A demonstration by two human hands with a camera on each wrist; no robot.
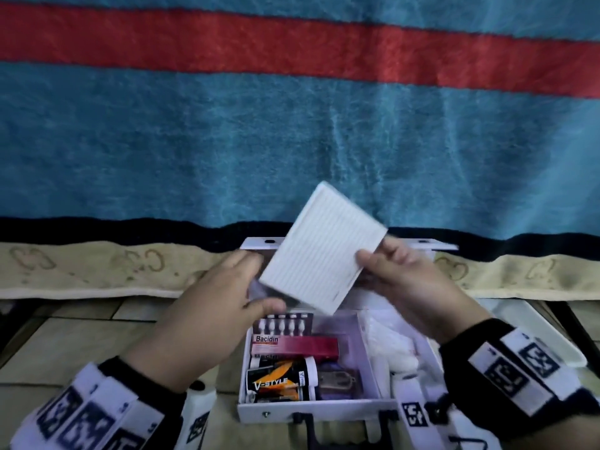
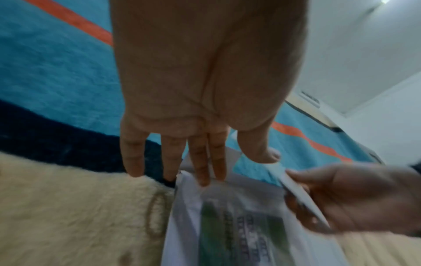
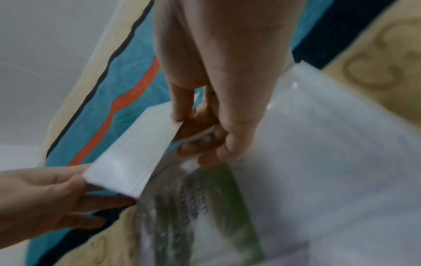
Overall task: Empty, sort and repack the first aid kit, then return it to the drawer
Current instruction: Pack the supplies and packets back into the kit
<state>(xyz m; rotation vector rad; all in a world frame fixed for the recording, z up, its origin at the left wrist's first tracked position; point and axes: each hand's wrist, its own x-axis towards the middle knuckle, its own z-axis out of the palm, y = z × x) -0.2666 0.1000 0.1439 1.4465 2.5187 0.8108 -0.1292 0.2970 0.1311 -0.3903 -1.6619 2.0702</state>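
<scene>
The white first aid kit lies open on the floor below my hands, its lid raised at the back. Both hands hold a flat white box above it, tilted. My right hand pinches the box's right edge, thumb on top. My left hand has the lower left corner between thumb and straight fingers. In the right wrist view the right hand grips the white box. The left wrist view shows the left hand over the lid's green label.
Inside the kit lie a red Bacidin box, a black and orange V-STYLE roll, a strip of small vials and white packs. A white tray sits to the right. A teal blanket hangs behind.
</scene>
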